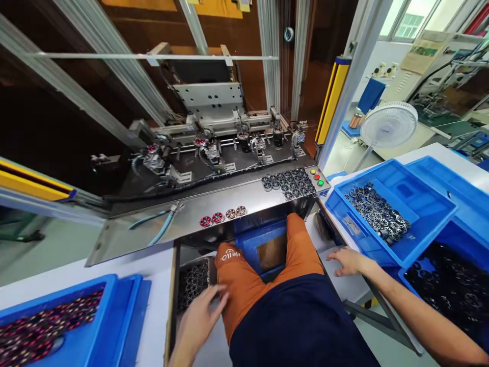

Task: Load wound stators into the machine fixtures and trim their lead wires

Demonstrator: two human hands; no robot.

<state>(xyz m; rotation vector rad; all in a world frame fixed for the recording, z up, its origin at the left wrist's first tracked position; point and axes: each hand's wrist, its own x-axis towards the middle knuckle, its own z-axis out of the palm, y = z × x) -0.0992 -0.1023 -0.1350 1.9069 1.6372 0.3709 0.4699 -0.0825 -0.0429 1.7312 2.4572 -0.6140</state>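
Note:
My left hand (204,313) hangs beside my left thigh with thumb and fingers apart, holding nothing visible. A bin of dark ring-shaped parts (194,281) lies just beyond it, below the metal ledge (191,204). On my right side, my right hand (346,261) is open and empty, fingers loosely stretched, near the white side table. Along the ledge's front edge sit several small spoked round parts (217,218), red and gold-toned. Many black ring parts (288,182) are grouped at the ledge's right end. Pliers with blue handles (162,227) lie towards its left.
A machine with several clamping stations (214,153) stands behind the ledge, between yellow side posts (332,102). Coloured push buttons (317,177) are at the ledge's right end. Blue bins of parts (424,204) stand right, another blue bin (103,306) left. A white fan (389,125) stands behind.

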